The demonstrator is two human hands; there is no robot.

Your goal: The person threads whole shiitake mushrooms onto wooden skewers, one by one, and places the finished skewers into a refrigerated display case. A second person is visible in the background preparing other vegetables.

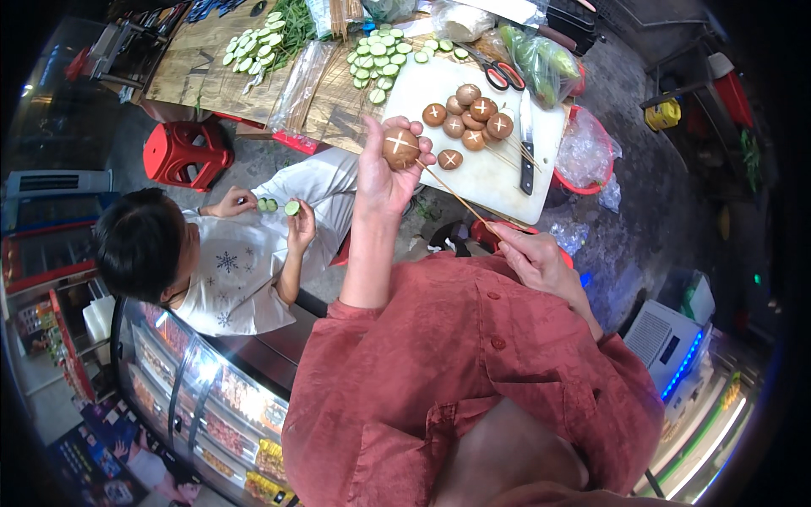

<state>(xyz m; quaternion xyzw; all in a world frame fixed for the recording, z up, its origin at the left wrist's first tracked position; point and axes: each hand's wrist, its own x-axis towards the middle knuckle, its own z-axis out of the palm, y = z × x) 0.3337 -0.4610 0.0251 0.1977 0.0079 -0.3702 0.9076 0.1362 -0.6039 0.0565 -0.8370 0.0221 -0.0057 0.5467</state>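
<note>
My left hand (394,174), palm up, holds a brown shiitake mushroom cap (400,149) with a pale cross cut in its top. A thin bamboo skewer (453,192) runs from the cap's edge back to my right hand (533,255), whose fingers pinch its other end. How deep the tip sits in the cap cannot be seen. Beyond my hands, a heap of cross-cut mushrooms (472,116) lies on a white cutting board (443,79), some with skewers in them. One single mushroom (450,160) rests apart, nearer to me. A black-handled knife (527,152) lies right of the heap.
Red-handled scissors (505,76) lie at the board's far edge beside bagged green vegetables (538,60). Sliced cucumber (380,57) and bundled skewers (304,89) cover part of the wooden table (190,82). At left a seated person (234,266) skewers cucumber slices. A red bucket (595,187) stands right.
</note>
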